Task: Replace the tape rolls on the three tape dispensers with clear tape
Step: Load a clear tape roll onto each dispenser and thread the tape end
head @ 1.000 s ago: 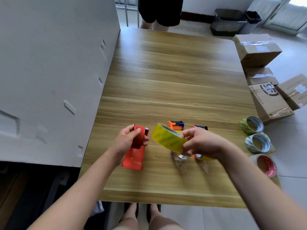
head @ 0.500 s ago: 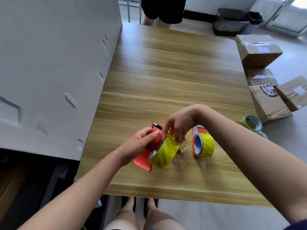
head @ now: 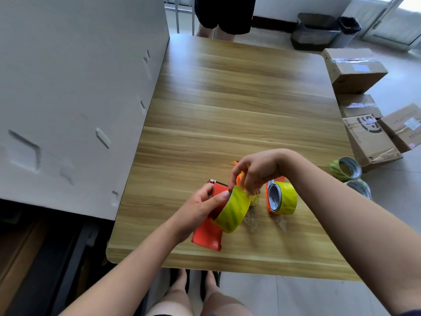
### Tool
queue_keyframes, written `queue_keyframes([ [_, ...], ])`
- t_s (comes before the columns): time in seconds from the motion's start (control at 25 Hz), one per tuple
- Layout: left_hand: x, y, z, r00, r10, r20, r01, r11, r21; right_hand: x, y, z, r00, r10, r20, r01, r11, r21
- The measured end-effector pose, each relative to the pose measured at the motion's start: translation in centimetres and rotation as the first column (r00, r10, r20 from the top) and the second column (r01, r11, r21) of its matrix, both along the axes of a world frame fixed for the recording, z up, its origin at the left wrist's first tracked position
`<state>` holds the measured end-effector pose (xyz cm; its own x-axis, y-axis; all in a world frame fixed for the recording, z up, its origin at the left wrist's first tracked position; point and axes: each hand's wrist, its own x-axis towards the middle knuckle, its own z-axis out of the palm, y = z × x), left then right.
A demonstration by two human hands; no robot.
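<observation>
Wooden tabletop (head: 227,106) runs away from you, a white panel (head: 79,87) leaning along its left side and a person (head: 224,17) standing at the far end. Down at the near edge, it's all hands! Your left hand (head: 202,207) grips the red dispenser (head: 208,234), fingers wrapped around its upper part, thumb stretched forward and touching the side of the tape roll (head: 233,210). That yellow-green roll sits tilted right against the dispenser, lifted above the wood. Your right hand (head: 257,171) comes over the top, fingers curled down and pinching the roll's upper rim.

Just right of that, a second dispenser (head: 268,197) stands on the tabletop, already carrying a yellow-green roll of its own. An orange third dispenser (head: 238,177) peeks out behind your right fingers, mostly hidden, so what it carries is anyone's call. Crumpled clear scraps (head: 250,221) lie on the wood between the dispensers.

Off by the right edge, two spare rolls (head: 346,168) sit one behind the other; whether they're on the tabletop or the floor, you can't tell. Cardboard boxes (head: 369,142) crowd the floor beyond, and dark bins (head: 319,30) stand by the back wall.
</observation>
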<state>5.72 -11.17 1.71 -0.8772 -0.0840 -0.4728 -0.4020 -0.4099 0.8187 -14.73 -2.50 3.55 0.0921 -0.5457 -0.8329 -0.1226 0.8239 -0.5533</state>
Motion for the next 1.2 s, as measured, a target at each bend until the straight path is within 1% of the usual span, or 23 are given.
queue_keyframes([
  [0.12,-0.3,0.2,0.0,0.999,-0.019,0.048,0.023,0.997,-0.079,0.5,0.0,-0.3,0.999,-0.021,-0.026,0.022,1.000,0.020],
  [0.2,-0.2,0.0,-0.6,0.993,-0.065,0.096,0.080,0.984,-0.161,0.5,0.2,-0.5,0.992,-0.123,-0.016,0.123,0.992,-0.005],
  [0.28,0.2,0.4,-1.5,0.987,-0.107,0.124,0.134,0.964,-0.229,0.5,0.4,-0.8,0.965,-0.249,0.079,0.252,0.967,-0.040],
  [0.32,0.4,0.8,-1.9,0.988,-0.089,0.123,0.115,0.968,-0.222,0.9,0.4,-1.0,0.954,-0.280,0.108,0.286,0.957,-0.045],
  [0.4,0.8,1.7,-2.7,0.992,0.026,0.120,-0.008,0.989,-0.147,2.1,0.6,-1.7,0.929,-0.367,0.051,0.370,0.926,-0.075],
  [0.44,0.9,2.0,-2.9,0.989,0.086,0.124,-0.071,0.990,-0.120,2.7,0.9,-2.1,0.880,-0.474,0.001,0.470,0.873,-0.129],
  [0.48,0.8,2.2,-3.0,0.982,0.139,0.128,-0.124,0.985,-0.117,3.3,1.4,-2.4,0.799,-0.601,-0.036,0.582,0.787,-0.205],
  [0.52,0.8,2.2,-3.1,0.975,0.184,0.126,-0.168,0.977,-0.129,3.9,2.2,-2.6,0.711,-0.701,-0.059,0.663,0.696,-0.278],
  [0.56,0.7,2.0,-3.1,0.965,0.229,0.129,-0.212,0.968,-0.138,4.6,3.1,-2.8,0.652,-0.755,-0.077,0.700,0.637,-0.324],
  [0.6,0.6,1.6,-3.2,0.954,0.266,0.135,-0.247,0.959,-0.141,5.5,4.2,-3.2,0.650,-0.754,-0.097,0.691,0.639,-0.337],
  [0.72,0.6,0.4,-3.1,0.944,0.303,0.132,-0.286,0.949,-0.134,9.6,7.1,-4.6,0.814,-0.573,-0.092,0.523,0.793,-0.313],
  [0.76,0.5,0.1,-3.0,0.947,0.296,0.127,-0.282,0.953,-0.114,10.8,7.1,-5.0,0.842,-0.534,-0.082,0.483,0.812,-0.329],
  [0.84,0.4,-0.1,-2.6,0.958,0.260,0.120,-0.257,0.966,-0.040,12.2,6.4,-5.6,0.841,-0.539,-0.054,0.476,0.782,-0.401],
  [0.96,0.4,-0.4,-1.8,0.983,0.171,0.068,-0.174,0.983,0.050,11.8,5.3,-5.5,0.752,-0.658,0.036,0.595,0.655,-0.466],
  [1.04,0.4,-0.9,-1.3,0.992,0.126,0.016,-0.127,0.984,0.127,11.3,5.3,-5.3,0.717,-0.690,0.100,0.642,0.596,-0.482],
  [1.08,0.4,-1.0,-1.2,0.994,0.111,0.011,-0.112,0.981,0.159,11.2,5.4,-5.2,0.708,-0.694,0.129,0.657,0.581,-0.481],
  [1.2,-0.1,-0.6,-1.2,0.993,0.100,0.056,-0.109,0.974,0.197,11.4,5.6,-4.9,0.700,-0.695,0.164,0.674,0.565,-0.476],
])
